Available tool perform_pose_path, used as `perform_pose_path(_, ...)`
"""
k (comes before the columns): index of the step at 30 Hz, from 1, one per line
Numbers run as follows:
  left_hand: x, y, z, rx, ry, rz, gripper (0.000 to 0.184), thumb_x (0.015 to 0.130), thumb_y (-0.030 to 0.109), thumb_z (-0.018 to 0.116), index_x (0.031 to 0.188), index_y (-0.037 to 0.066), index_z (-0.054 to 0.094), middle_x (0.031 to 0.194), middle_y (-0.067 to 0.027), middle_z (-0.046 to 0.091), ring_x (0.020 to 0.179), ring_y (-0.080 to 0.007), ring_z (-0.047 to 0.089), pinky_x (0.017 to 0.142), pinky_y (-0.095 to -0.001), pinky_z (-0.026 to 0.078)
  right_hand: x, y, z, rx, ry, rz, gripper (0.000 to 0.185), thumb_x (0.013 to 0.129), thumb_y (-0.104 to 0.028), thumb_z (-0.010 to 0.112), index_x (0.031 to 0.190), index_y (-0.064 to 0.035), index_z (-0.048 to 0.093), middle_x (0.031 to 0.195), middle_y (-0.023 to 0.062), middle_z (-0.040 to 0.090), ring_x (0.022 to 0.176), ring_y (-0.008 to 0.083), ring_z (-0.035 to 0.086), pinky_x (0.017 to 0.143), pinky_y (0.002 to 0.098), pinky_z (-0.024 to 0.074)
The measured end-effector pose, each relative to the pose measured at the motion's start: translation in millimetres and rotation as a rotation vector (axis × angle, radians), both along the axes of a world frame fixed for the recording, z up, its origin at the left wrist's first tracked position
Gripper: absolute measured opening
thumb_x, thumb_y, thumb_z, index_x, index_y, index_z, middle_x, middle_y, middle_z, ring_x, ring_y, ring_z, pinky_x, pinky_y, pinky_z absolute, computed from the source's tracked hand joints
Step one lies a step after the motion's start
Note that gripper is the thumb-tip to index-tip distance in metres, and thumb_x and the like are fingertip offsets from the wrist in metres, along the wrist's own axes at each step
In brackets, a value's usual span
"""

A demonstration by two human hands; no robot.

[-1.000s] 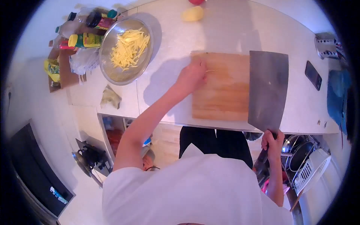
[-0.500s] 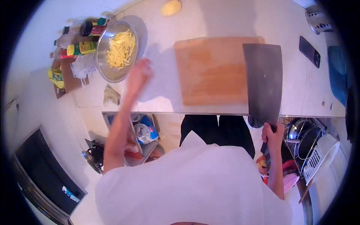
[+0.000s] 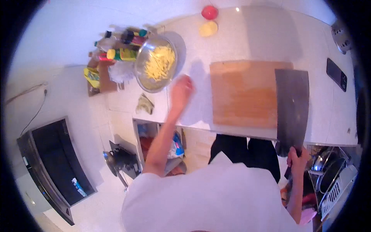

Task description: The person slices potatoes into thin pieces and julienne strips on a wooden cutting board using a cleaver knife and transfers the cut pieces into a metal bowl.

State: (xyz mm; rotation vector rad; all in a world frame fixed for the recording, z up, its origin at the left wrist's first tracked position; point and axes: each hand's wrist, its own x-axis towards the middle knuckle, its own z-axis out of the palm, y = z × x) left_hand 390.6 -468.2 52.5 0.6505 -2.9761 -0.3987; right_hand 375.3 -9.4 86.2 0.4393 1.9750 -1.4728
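In the head view, my right hand (image 3: 298, 158) is wrapped around the handle of a wide cleaver (image 3: 292, 108). Its dark blade points away from me, overlapping the right side of the wooden cutting board (image 3: 243, 92) and crossing the counter's front edge. My left hand (image 3: 182, 92) is over the counter between the board and a metal bowl (image 3: 148, 87), apart from both. Motion blurs its fingers; they look bent, and I see nothing held in them. The bowl holds a heap of pale yellow potato strips (image 3: 159, 63).
A peeled potato (image 3: 208, 28) and a red tomato (image 3: 210, 12) sit behind the board. Bottles (image 3: 125, 54) crowd the left behind the bowl. A crumpled cloth (image 3: 145, 104) lies near the front edge. On the right are a phone (image 3: 336, 74) and a perforated metal holder (image 3: 341, 38).
The view has swung left and upward, so the scene sits farther right and lower, and the tomato now shows. My left hand is slightly farther from the bowl. My right hand still grips the cleaver.
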Motion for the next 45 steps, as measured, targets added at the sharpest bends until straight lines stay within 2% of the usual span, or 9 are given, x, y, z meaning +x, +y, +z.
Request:
perform_pose_path(3, -28.4, -121.6, 23.1, -0.437, -0.281, 0.015, 0.029, 0.066, 0.01, 0.064, 0.095, 0.008, 0.062, 0.086, -0.0136, 0.06, 0.082, -0.0286, 0.058, 0.073, -0.0376, 0.045, 3.0, 8.8, -2.3, -0.051, -0.004, 0.0, 0.012, 0.082, -0.011, 0.057, 0.077, -0.0011, 0.053, 0.049, 0.0002, 0.044, 0.037, 0.0065, 0.039, 0.034, 0.0231, 0.028)
perform_pose_path(6, -79.6, -93.3, 49.0, -0.713, -0.051, -0.19, 0.054, 0.062, 0.012, 0.07, 0.114, 0.01, 0.057, 0.106, -0.0156, 0.055, 0.098, -0.0311, 0.051, 0.084, -0.0408, 0.042, 4.1, 10.0, -8.8, 0.005, 0.079, -0.001, 0.01, 0.08, -0.011, 0.057, 0.078, -0.0016, 0.055, 0.05, 0.0002, 0.044, 0.037, 0.007, 0.039, 0.035, 0.0228, 0.029)
perform_pose_path(9, -160.2, -78.5, 11.8, -0.229, 0.082, -0.503, 0.077, 0.063, 0.02, 0.073, 0.132, 0.015, 0.039, 0.123, -0.0176, 0.044, 0.111, -0.0374, 0.041, 0.093, -0.0454, 0.037, -0.3, 1.2, 12.1, -0.044, -0.083, -0.036, 0.01, 0.078, -0.011, 0.059, 0.079, -0.001, 0.057, 0.05, 0.0007, 0.045, 0.037, 0.0085, 0.04, 0.036, 0.0239, 0.0324)
perform_pose_path(16, -244.1, -51.6, -60.5, -0.093, -0.205, -0.342, 0.066, 0.065, 0.022, 0.071, 0.121, 0.007, 0.04, 0.115, -0.0174, 0.052, 0.103, -0.0369, 0.05, 0.086, -0.0441, 0.044, 19.9, 18.8, 9.7, 0.137, -0.041, 0.007, 0.01, 0.077, -0.008, 0.06, 0.074, 0.0012, 0.058, 0.05, 0.0039, 0.05, 0.039, 0.0095, 0.044, 0.038, 0.0268, 0.0342)
perform_pose_path(21, -173.6, 3.5, -25.6, 0.36, -0.067, -0.564, 0.065, 0.062, 0.015, 0.073, 0.119, 0.004, 0.043, 0.112, -0.0186, 0.05, 0.107, -0.0353, 0.048, 0.093, -0.0398, 0.039, 13.8, 22.1, 4.9, 0.194, 0.031, 0.159, 0.017, 0.076, -0.014, 0.059, 0.081, 0.0024, 0.06, 0.054, 0.0085, 0.054, 0.044, 0.0142, 0.048, 0.043, 0.0304, 0.0356)
perform_pose_path(26, -57.0, 95.1, 9.6, 0.622, -0.584, -0.874, 0.067, 0.064, 0.012, 0.071, 0.124, 0.005, 0.042, 0.118, -0.0174, 0.045, 0.113, -0.0334, 0.042, 0.098, -0.0384, 0.035, -21.9, 5.0, 4.4, 0.303, 0.205, 0.502, 0.029, 0.076, -0.017, 0.059, 0.1, -0.0018, 0.062, 0.054, 0.0143, 0.053, 0.048, 0.022, 0.052, 0.049, 0.0319, 0.0395)
perform_pose_path(37, 5.8, 130.6, -27.0, 0.313, 0.037, -0.574, 0.058, 0.061, 0.004, 0.068, 0.116, 0.014, 0.055, 0.114, -0.0049, 0.052, 0.104, -0.0283, 0.048, 0.086, -0.0349, 0.045, -74.3, -57.7, 7.2, 0.324, 0.363, 0.813, 0.038, 0.075, -0.007, 0.059, 0.112, -0.0064, 0.059, 0.054, 0.017, 0.049, 0.042, 0.0222, 0.046, 0.048, 0.0315, 0.0392)
perform_pose_path(40, 16.7, 135.8, -48.2, 0.227, 0.237, -0.527, 0.051, 0.061, 0.007, 0.065, 0.111, 0.015, 0.059, 0.11, -0.0029, 0.055, 0.102, -0.0257, 0.051, 0.083, -0.0328, 0.047, -80.3, -66.6, 7.9, 0.3, 0.332, 0.965, 0.046, 0.071, -0.005, 0.06, 0.116, -0.0088, 0.056, 0.068, 0.0164, 0.06, 0.06, 0.0325, 0.06, 0.058, 0.0373, 0.0489)
perform_pose_path(45, 21.9, 130.2, -55.3, 0.162, 0.283, -0.571, 0.041, 0.062, 0.009, 0.061, 0.102, 0.015, 0.064, 0.106, -0.0025, 0.058, 0.099, -0.0227, 0.053, 0.079, -0.0314, 0.048, -74.3, -70.7, 5.5, 0.236, 0.273, 1.088, 0.062, 0.068, -0.003, 0.062, 0.127, -0.0129, 0.047, 0.071, 0.0139, 0.061, 0.059, 0.03, 0.06, 0.056, 0.0369, 0.0486)
